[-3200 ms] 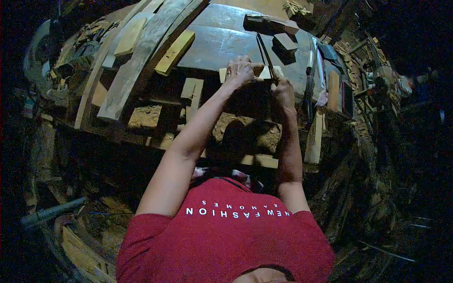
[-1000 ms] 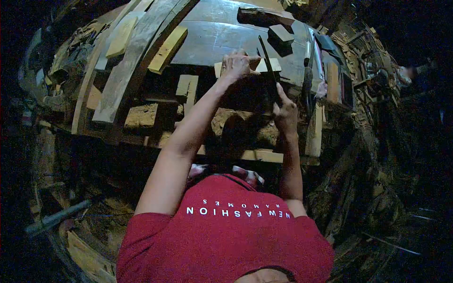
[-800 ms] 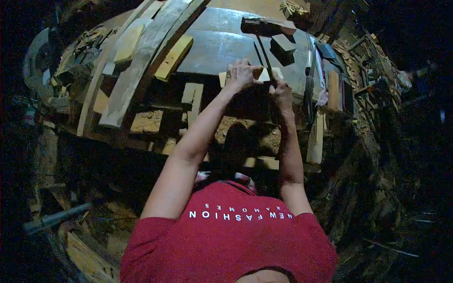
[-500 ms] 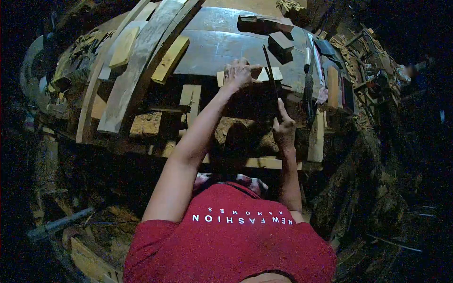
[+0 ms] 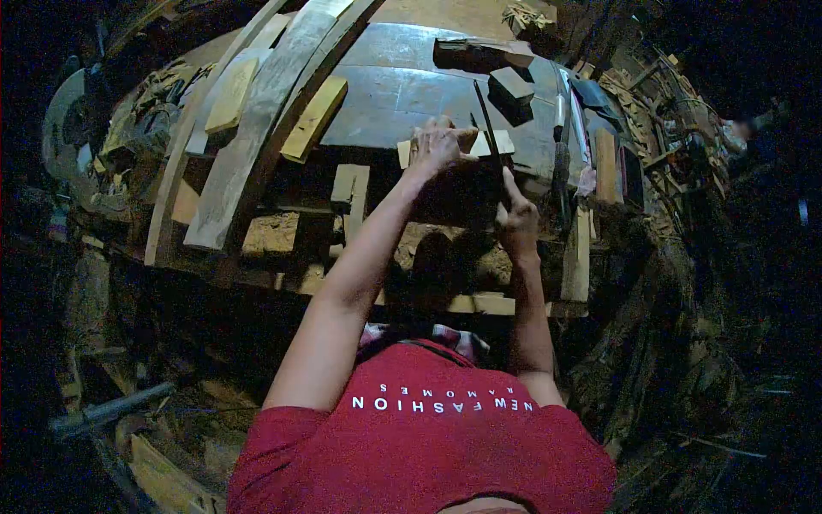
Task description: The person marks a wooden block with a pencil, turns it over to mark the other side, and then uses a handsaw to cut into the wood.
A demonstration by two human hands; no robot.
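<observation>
My left hand (image 5: 439, 147) is clamped over a short pale wood piece (image 5: 502, 144) at the near edge of the metal-topped bench, its thumb stretched out to the right. Part of the wood shows on either side of the hand. My right hand (image 5: 519, 218) grips the handle end of a long thin dark blade (image 5: 485, 110), which looks like a saw seen edge-on. The index finger lies along the tool. The blade points away from me and crosses over the right part of the wood piece, just right of my left thumb; the handle is hidden in my fist.
Long planks (image 5: 257, 137) and a yellow block (image 5: 313, 118) lie left on the bench (image 5: 385, 86). Farther back sit a wood block (image 5: 512, 84) and a dark offcut (image 5: 479, 54). At right are tools and an orange-brown block (image 5: 605, 163). An open gap with wood scraps lies below.
The right hand and blade have shifted slightly away from me along the cut line. The left hand stays on the wood piece; the whole view has shifted a little.
</observation>
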